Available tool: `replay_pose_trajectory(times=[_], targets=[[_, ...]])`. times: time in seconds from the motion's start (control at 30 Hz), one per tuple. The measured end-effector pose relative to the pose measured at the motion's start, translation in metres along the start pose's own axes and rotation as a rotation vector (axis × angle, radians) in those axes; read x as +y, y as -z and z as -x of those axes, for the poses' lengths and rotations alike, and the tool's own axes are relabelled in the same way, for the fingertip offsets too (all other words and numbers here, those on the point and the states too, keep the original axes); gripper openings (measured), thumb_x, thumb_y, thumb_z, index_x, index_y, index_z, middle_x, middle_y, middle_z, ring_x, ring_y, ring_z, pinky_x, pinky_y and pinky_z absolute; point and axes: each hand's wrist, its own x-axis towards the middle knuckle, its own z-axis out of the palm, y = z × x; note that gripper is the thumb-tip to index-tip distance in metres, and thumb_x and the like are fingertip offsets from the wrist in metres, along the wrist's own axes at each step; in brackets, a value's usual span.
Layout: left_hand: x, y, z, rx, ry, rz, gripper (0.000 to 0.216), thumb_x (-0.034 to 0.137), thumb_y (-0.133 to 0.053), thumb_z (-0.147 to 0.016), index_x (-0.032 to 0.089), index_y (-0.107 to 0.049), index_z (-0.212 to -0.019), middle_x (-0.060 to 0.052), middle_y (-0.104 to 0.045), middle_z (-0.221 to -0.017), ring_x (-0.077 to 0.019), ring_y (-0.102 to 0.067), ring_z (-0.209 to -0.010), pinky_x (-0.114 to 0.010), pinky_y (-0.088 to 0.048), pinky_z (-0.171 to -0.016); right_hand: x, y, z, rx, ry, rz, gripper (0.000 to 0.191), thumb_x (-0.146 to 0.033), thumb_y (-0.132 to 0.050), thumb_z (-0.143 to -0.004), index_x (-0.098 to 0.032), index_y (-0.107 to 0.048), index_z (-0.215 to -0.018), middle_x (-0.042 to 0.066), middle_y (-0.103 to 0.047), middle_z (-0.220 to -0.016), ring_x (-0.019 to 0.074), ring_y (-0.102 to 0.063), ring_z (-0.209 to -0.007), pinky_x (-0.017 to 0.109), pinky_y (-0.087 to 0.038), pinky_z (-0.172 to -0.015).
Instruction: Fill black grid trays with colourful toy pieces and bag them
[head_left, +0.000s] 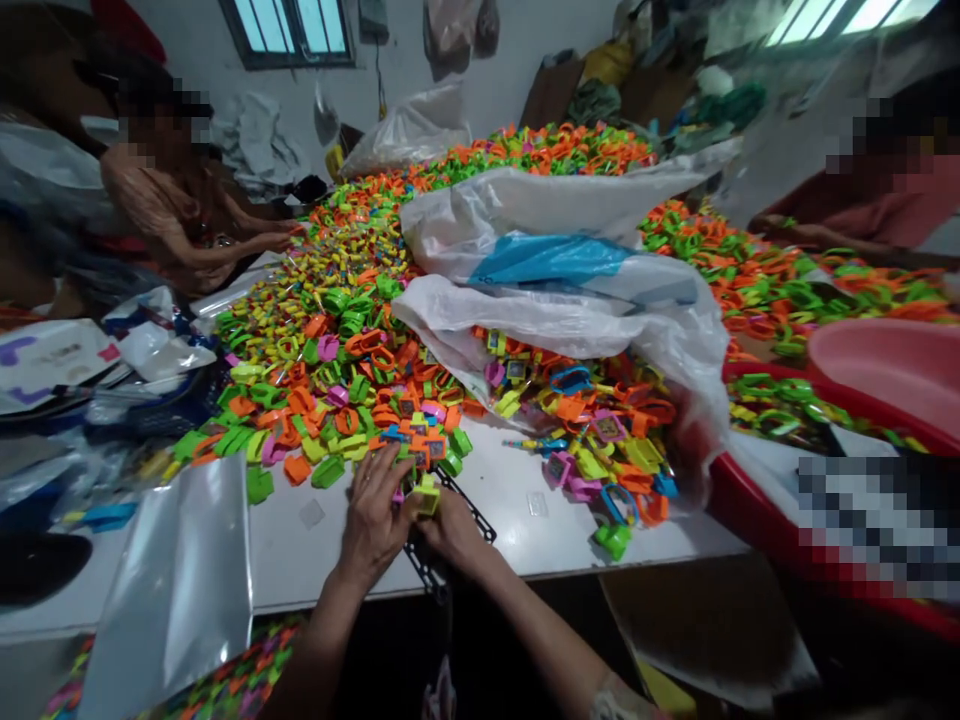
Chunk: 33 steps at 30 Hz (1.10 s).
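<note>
At the table's near edge, my left hand [376, 512] and my right hand [454, 528] are close together, fingers closed around a yellow toy watch [427, 494]. Parts of the watch are covered by my fingers. Black perforated strips [474, 508] show beside and below my hands; what they belong to is hidden. Just beyond my fingertips lie orange toy watches [426, 448] with grey square faces. A large heap of orange, green, pink and yellow toy watches [360, 390] spreads behind them.
A white and blue plastic bag [555, 260] lies open with more toy watches [607, 430] spilling out. Clear plastic bags [180, 560] overhang the near left edge. A red basin [757, 505] and a pink basin [892, 370] stand right. One person [180, 210] sits left, another [885, 200] right.
</note>
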Motion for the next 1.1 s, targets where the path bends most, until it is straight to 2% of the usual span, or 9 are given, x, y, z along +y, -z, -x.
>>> replay_pose_trajectory(times=[0.13, 0.23, 0.3, 0.37, 0.5, 0.6, 0.73, 0.93, 1.1], targets=[[-0.005, -0.007, 0.004, 0.066, -0.139, -0.125, 0.037, 0.034, -0.053, -0.087, 0.019, -0.055, -0.121, -0.015, -0.044, -0.140, -0.0296, -0.042, -0.128, -0.052, -0.031, -0.108, -0.009, -0.012, -0.008, -0.050, 0.041, 0.291, 0.023, -0.014, -0.047, -0.076, -0.016, -0.058, -0.096, 0.009, -0.065, -0.091, 0.0192, -0.060, -0.076, 0.026, -0.046, -0.067], [-0.009, -0.012, 0.001, 0.142, -0.151, -0.195, 0.028, 0.027, -0.057, -0.085, 0.018, -0.060, -0.112, -0.015, -0.046, -0.137, -0.0301, -0.046, -0.124, -0.051, -0.033, -0.107, -0.009, -0.007, -0.015, -0.138, 0.115, 0.392, 0.021, -0.012, -0.048, -0.077, -0.015, -0.059, -0.096, 0.009, -0.066, -0.095, 0.0196, -0.061, -0.081, 0.025, -0.046, -0.068], [-0.011, -0.014, -0.002, 0.158, -0.166, -0.189, 0.026, 0.028, -0.059, -0.084, 0.018, -0.061, -0.109, -0.015, -0.049, -0.133, -0.0300, -0.048, -0.122, -0.050, -0.035, -0.105, -0.006, 0.018, -0.019, -0.240, 0.177, 0.394, 0.018, -0.012, -0.051, -0.078, -0.015, -0.060, -0.093, 0.006, -0.066, -0.091, 0.0173, -0.061, -0.080, 0.022, -0.046, -0.068], [-0.012, -0.016, -0.004, 0.164, -0.183, -0.174, 0.027, 0.030, -0.059, -0.084, 0.019, -0.061, -0.108, -0.015, -0.051, -0.131, -0.0298, -0.049, -0.121, -0.050, -0.036, -0.104, -0.003, 0.060, -0.028, -0.262, 0.151, 0.458, 0.020, -0.010, -0.051, -0.080, -0.016, -0.060, -0.096, 0.003, -0.066, -0.088, 0.0150, -0.060, -0.076, 0.021, -0.045, -0.067], [-0.012, -0.015, -0.005, 0.178, -0.167, -0.153, 0.026, 0.031, -0.060, -0.084, 0.021, -0.062, -0.107, -0.013, -0.053, -0.130, -0.0294, -0.050, -0.119, -0.051, -0.036, -0.104, -0.002, 0.149, -0.066, -0.015, -0.079, 1.028, 0.029, -0.003, -0.041, -0.083, -0.012, -0.061, -0.103, 0.015, -0.063, -0.106, 0.0232, -0.057, -0.096, 0.034, -0.045, -0.080], [-0.010, -0.003, -0.007, 0.148, -0.069, -0.042, 0.027, 0.031, -0.054, -0.088, 0.022, -0.059, -0.113, -0.012, -0.054, -0.129, -0.0268, -0.051, -0.119, -0.048, -0.041, -0.101, -0.003, 0.180, -0.092, -0.005, -0.072, 1.123, 0.025, -0.007, -0.044, -0.084, -0.012, -0.063, -0.100, 0.019, -0.058, -0.116, 0.0287, -0.049, -0.109, 0.044, -0.038, -0.093], [-0.004, 0.012, -0.020, 0.257, 0.160, 0.091, 0.028, 0.026, -0.042, -0.093, 0.020, -0.055, -0.117, -0.011, -0.054, -0.129, -0.0211, -0.050, -0.121, -0.039, -0.045, -0.098, -0.008, 0.173, -0.084, -0.021, -0.026, 1.033, 0.021, -0.010, -0.044, -0.085, -0.012, -0.061, -0.099, 0.017, -0.059, -0.108, 0.0257, -0.052, -0.100, 0.039, -0.039, -0.089], [0.006, -0.003, -0.032, 0.065, -0.046, -0.081, 0.024, 0.019, -0.043, -0.091, 0.019, -0.060, -0.107, -0.009, -0.064, -0.116, -0.0221, -0.056, -0.113, -0.046, -0.040, -0.102, -0.006, 0.122, -0.005, -0.244, -0.045, 0.236, 0.017, -0.032, -0.044, -0.091, -0.017, -0.051, -0.094, 0.001, -0.057, -0.077, 0.0132, -0.052, -0.067, 0.022, -0.039, -0.060], [0.005, -0.004, -0.025, 0.093, -0.078, -0.079, 0.021, 0.019, -0.044, -0.090, 0.018, -0.060, -0.104, -0.009, -0.065, -0.114, -0.0210, -0.058, -0.110, -0.043, -0.043, -0.100, 0.017, 0.111, 0.017, -0.299, -0.289, 0.087, 0.021, -0.033, -0.043, -0.091, -0.016, -0.054, -0.088, -0.001, -0.058, -0.070, 0.0114, -0.052, -0.060, 0.020, -0.035, -0.054]])
